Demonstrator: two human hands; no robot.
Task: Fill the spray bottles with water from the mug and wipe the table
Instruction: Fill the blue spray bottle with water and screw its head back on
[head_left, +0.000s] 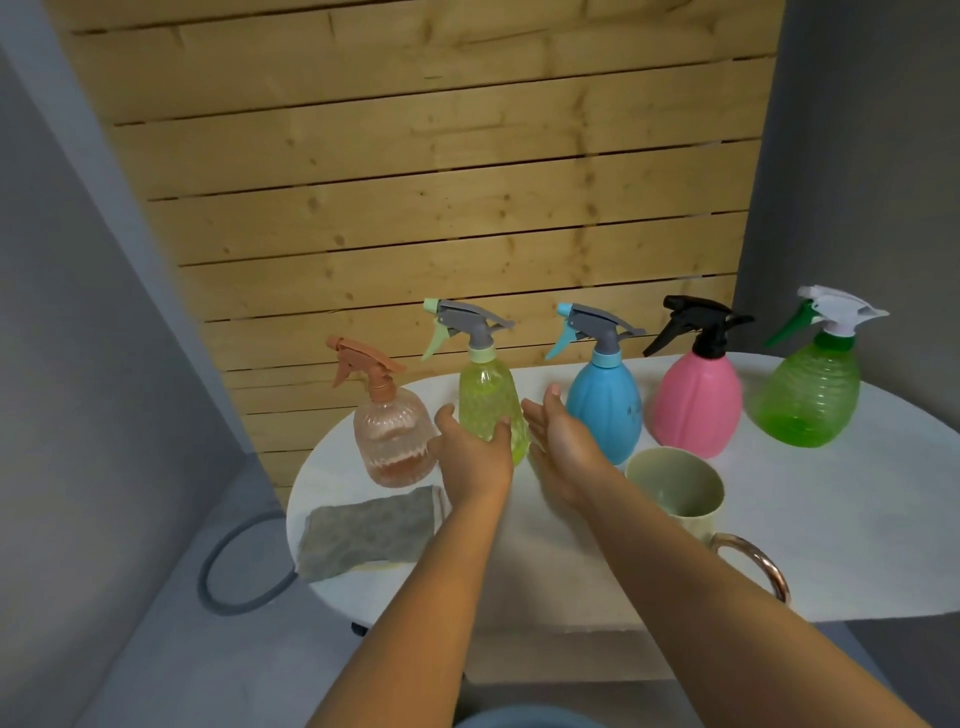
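Note:
Several spray bottles stand in a row on the white round table: a clear orange bottle, a yellow-green bottle, a blue bottle, a pink bottle and a green bottle. All have their trigger heads on. My left hand curls around the lower front of the yellow-green bottle, fingers touching it. My right hand is open, palm facing left, just right of that bottle. A pale green mug with a copper handle stands near my right forearm. A grey cloth lies front left.
A wooden slat wall rises behind the table, with grey walls on both sides. A grey ring-shaped hose lies on the floor left of the table. The table's front edge is close to my body.

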